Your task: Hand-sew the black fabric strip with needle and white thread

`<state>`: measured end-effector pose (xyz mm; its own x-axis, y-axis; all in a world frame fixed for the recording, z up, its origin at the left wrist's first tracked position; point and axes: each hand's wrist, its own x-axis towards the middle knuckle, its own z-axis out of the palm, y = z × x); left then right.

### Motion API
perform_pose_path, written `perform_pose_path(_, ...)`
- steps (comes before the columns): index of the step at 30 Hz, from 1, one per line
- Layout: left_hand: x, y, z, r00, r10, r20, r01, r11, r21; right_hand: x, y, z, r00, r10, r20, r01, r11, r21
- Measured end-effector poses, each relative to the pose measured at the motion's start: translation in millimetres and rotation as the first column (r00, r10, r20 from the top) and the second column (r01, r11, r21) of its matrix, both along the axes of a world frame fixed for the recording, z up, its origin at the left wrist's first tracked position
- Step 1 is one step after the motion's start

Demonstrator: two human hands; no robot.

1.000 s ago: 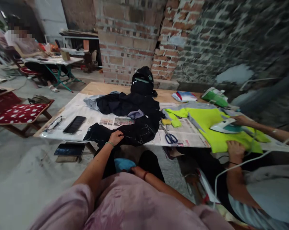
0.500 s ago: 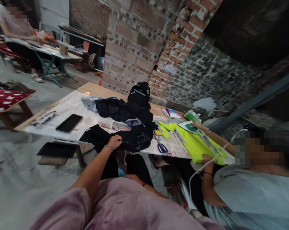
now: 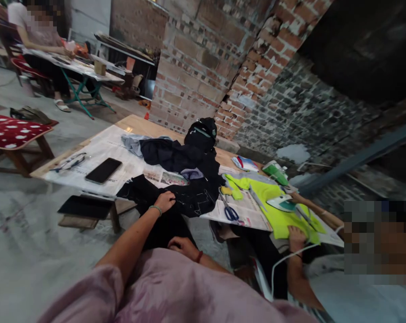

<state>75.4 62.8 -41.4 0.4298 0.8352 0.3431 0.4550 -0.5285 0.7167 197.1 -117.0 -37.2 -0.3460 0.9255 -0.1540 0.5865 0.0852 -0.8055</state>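
Observation:
My left hand (image 3: 165, 202) is closed on the near edge of a black cloth garment piece (image 3: 198, 199) with white stitched or chalk lines, at the table's front edge. Below the table edge, my right hand (image 3: 184, 248) lies over my lap with its fingers loosely bent and apart; nothing shows in it. Behind the black piece lies a heap of dark clothing (image 3: 165, 152) with a grey cloth (image 3: 132, 144) at its left. Right of the black piece are blue-handled scissors (image 3: 230, 212) and a small yellow item (image 3: 226, 191).
A phone (image 3: 103, 171) and glasses (image 3: 70, 162) lie on the table's left. A black backpack (image 3: 201, 134) stands behind. At the right, a co-worker's hand holds an iron (image 3: 281, 203) on a bright yellow-green garment (image 3: 273, 190); its white cord (image 3: 280, 262) hangs nearby.
My right hand has come up from low in my lap, and the light blue patch near it is out of sight. The co-worker's iron has moved nearer. My view has shifted slightly.

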Motion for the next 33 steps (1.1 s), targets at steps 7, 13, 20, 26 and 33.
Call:
perform_pose_path(7,-0.5,-5.3,5.1,1.000,-0.001,0.019,0.001,1.000,0.014,32.2,4.8,33.3,0.988,-0.152,0.010,0.150,0.982,0.113)
perform_pose_path(13,-0.6,-8.5,9.4,0.998,-0.017,0.061,0.015,0.999,0.036,88.4,47.4,64.2,0.868,-0.461,-0.184,0.494,0.837,0.234)
perform_pose_path(20,-0.6,-6.1,8.8,0.997,-0.031,0.072,0.026,0.998,0.059,117.0,126.6,81.9,0.863,-0.391,0.320,0.191,0.838,0.511)
perform_pose_path(26,-0.6,-7.2,6.7,0.997,-0.033,0.068,0.028,0.997,0.072,120.0,155.2,82.8,0.477,-0.109,0.872,-0.143,0.969,0.200)
perform_pose_path(33,-0.1,-6.0,7.4,0.997,-0.028,0.073,0.024,0.998,0.056,130.5,161.3,75.9,0.484,-0.039,0.874,-0.184,0.972,0.145)
